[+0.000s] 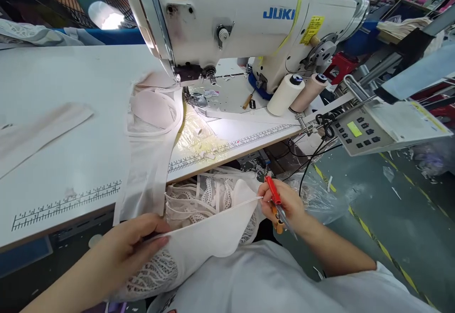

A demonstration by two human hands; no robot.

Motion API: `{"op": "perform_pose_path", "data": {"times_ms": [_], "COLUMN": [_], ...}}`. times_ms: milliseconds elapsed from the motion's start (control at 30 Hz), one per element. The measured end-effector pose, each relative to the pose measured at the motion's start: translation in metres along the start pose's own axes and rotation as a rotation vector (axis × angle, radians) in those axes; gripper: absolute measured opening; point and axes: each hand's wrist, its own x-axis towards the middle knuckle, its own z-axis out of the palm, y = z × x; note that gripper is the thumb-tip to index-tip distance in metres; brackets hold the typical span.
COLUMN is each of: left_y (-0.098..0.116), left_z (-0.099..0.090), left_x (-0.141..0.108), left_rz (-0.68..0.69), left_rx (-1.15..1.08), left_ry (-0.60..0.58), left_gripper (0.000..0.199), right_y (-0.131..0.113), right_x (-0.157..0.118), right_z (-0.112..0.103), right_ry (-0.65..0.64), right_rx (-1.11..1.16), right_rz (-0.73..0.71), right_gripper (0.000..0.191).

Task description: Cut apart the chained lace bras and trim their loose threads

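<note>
My left hand pinches the upper edge of a white bra piece, fingers closed on it near its lace part. The far corner of that piece is pinched by my right hand, which also carries scissors with red and orange handles, blades pointing down. Between the hands the edge is stretched almost straight. Behind it, below the table edge, lies a pile of white lace bra pieces. Another bra part with a moulded cup lies on the table by the needle, its band hanging over the front edge.
A white sewing machine stands over the table, which has ruler markings. Two thread cones and a control panel are at the right. A pale fabric strip lies at the left. Cables hang below the right end.
</note>
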Motion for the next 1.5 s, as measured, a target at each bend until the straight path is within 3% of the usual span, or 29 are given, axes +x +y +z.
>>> {"op": "perform_pose_path", "data": {"times_ms": [167,333,600,733,867,967,1200,1333,1500], "left_y": [-0.002,0.009,0.023,0.027,0.025,0.018,0.005,0.002,0.004], "left_z": [0.003,0.003,-0.001,-0.001,-0.001,-0.002,-0.004,-0.004,-0.005], "left_x": [-0.003,-0.012,-0.017,-0.020,-0.020,-0.016,-0.006,-0.003,0.000], "left_rz": [0.107,0.045,0.043,0.087,0.065,0.024,-0.038,0.003,0.034], "left_rx": [0.133,0.169,0.276,0.342,0.350,0.330,0.282,0.270,0.271], "left_ry": [0.110,0.169,0.121,0.116,0.128,0.130,0.166,0.175,0.171], "left_gripper": [0.026,0.030,0.029,0.029,0.029,0.027,0.025,0.024,0.022], "right_y": [0.002,-0.001,-0.002,-0.021,-0.030,-0.021,0.009,0.017,0.012], "right_x": [0.000,0.003,0.024,0.049,0.063,0.065,0.054,0.046,0.050], "right_z": [0.000,-0.001,-0.007,0.003,0.018,0.023,0.009,0.005,0.008], "right_ry": [-0.013,-0.038,-0.187,-0.189,-0.317,-0.356,-0.234,-0.181,-0.212], "right_rx": [-0.011,-0.028,-0.093,-0.013,0.026,0.039,0.240,0.299,0.382], "right_rz": [-0.014,0.003,0.119,0.086,0.056,0.165,0.554,0.601,0.612], "right_gripper": [0.017,0.016,0.019,0.018,0.007,0.012,0.012,0.011,0.011]}}
